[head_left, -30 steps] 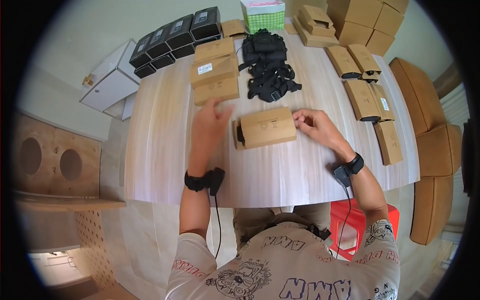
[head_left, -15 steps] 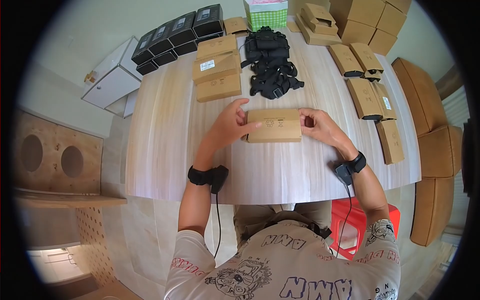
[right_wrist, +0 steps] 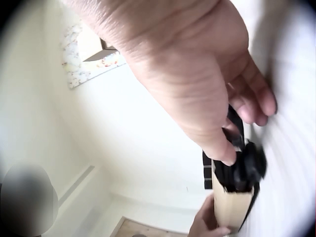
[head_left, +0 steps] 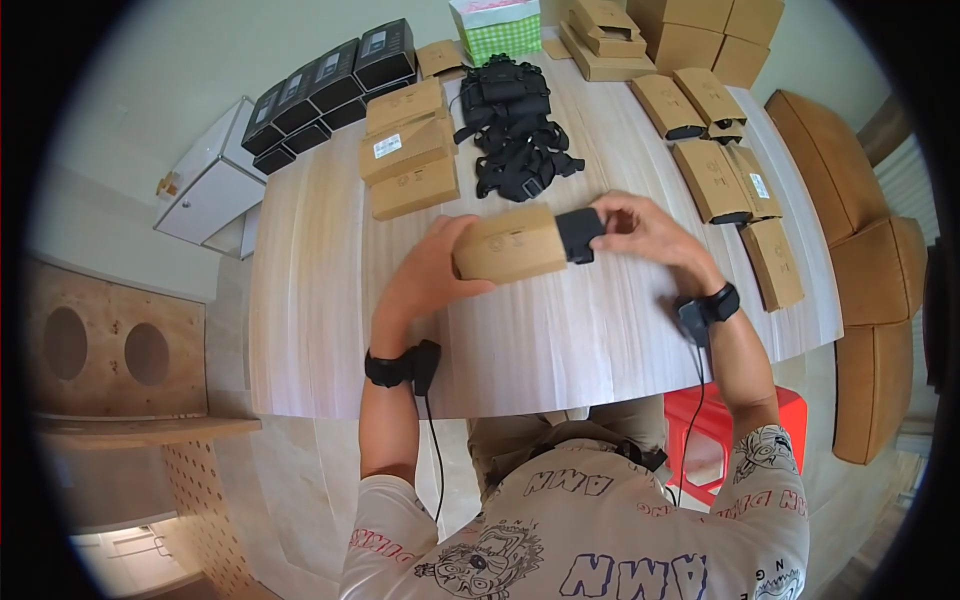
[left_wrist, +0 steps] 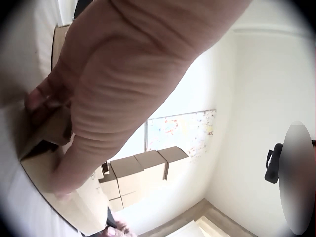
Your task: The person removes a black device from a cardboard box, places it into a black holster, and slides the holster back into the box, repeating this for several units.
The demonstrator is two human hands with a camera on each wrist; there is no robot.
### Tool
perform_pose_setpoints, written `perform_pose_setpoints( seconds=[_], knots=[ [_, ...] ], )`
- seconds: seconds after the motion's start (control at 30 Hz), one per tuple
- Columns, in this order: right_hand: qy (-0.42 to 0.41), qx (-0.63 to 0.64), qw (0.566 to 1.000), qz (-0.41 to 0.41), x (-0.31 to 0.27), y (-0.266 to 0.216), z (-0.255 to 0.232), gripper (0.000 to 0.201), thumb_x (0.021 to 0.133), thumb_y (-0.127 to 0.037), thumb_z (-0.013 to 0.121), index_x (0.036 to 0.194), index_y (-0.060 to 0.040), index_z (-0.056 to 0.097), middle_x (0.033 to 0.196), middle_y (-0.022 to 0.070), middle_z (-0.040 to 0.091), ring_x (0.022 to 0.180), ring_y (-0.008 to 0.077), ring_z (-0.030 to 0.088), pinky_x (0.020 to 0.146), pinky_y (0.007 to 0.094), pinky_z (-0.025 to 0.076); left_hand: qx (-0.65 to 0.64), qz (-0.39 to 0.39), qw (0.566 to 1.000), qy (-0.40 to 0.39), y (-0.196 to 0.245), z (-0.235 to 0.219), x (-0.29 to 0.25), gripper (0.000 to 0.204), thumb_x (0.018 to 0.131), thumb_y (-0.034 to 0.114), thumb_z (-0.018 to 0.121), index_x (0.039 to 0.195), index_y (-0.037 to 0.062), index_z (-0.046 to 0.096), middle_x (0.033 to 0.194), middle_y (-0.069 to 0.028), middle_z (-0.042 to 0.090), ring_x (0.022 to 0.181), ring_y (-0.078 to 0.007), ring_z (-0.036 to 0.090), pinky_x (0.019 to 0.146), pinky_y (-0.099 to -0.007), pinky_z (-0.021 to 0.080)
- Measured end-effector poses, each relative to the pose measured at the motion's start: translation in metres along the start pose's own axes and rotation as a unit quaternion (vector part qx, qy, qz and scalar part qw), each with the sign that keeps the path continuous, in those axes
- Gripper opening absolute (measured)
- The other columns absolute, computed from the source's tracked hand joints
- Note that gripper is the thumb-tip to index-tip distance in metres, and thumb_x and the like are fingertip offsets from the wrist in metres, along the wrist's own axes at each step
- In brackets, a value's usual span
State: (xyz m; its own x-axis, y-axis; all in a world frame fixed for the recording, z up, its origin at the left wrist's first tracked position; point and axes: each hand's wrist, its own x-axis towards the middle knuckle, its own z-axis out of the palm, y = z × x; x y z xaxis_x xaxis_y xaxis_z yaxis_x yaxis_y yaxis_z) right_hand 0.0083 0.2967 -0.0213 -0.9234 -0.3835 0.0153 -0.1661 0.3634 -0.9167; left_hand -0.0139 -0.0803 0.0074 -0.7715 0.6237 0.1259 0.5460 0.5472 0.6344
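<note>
Now one black item (head_left: 578, 235) sticks out of the right end of the single held carton (head_left: 512, 245), where none showed half a second ago, and the left hand (head_left: 428, 262) has closed round the carton's left end, thumb set apart from the fingers. Three brown boxes (head_left: 408, 150) sit left of the black straps (head_left: 525, 165) on the table (head_left: 510, 350), and at least five small cartons (head_left: 712, 180) lie at its right. With its wrist bent inward, the right hand (head_left: 648, 232) pinches the black item between thumb and fingertips.

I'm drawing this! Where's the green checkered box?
In the head view, the green checkered box stands near the middle of the table's far edge, just beyond the black strapped gear.
</note>
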Motion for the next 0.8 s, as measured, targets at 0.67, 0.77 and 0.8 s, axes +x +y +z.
perform_pose_setpoints(
  seconds=[0.67, 0.77, 0.8],
  knots=[
    [0.236, -0.311, 0.914, -0.109, -0.009, -0.044, 0.016, 0.045, 0.091, -0.017, 0.078, 0.131, 0.0009, 0.068, 0.125, 0.0182, 0.069, 0.113, 0.0361, 0.065, 0.099, 0.0435, 0.052, -0.044, -0.196, 0.976, 0.084, -0.028, -0.008, -0.003, 0.044, 0.104, 0.023, 0.071, 0.139, -0.0017, 0.062, 0.099, -0.0054, 0.065, 0.081, -0.012, 0.058, 0.075, -0.0269, 0.051],
    [0.158, -0.127, 0.976, -0.076, -0.006, -0.037, 0.049, 0.037, 0.099, -0.021, 0.073, 0.124, 0.0053, 0.07, 0.106, 0.0149, 0.073, 0.084, 0.0223, 0.067, 0.076, 0.0366, 0.055, -0.053, -0.197, 0.978, 0.041, -0.027, -0.01, -0.003, 0.036, 0.106, 0.022, 0.067, 0.132, -0.0034, 0.066, 0.088, -0.0036, 0.066, 0.078, -0.0113, 0.059, 0.073, -0.0271, 0.05],
    [0.145, -0.1, 0.982, -0.066, -0.004, -0.034, 0.057, 0.038, 0.1, -0.023, 0.073, 0.125, 0.0054, 0.07, 0.104, 0.014, 0.072, 0.081, 0.0199, 0.065, 0.075, 0.0351, 0.055, -0.067, -0.191, 0.979, 0.029, -0.026, -0.01, -0.002, 0.034, 0.107, 0.022, 0.065, 0.13, -0.0038, 0.067, 0.084, -0.0032, 0.066, 0.077, -0.0113, 0.059, 0.072, -0.0274, 0.049]
  ],
)
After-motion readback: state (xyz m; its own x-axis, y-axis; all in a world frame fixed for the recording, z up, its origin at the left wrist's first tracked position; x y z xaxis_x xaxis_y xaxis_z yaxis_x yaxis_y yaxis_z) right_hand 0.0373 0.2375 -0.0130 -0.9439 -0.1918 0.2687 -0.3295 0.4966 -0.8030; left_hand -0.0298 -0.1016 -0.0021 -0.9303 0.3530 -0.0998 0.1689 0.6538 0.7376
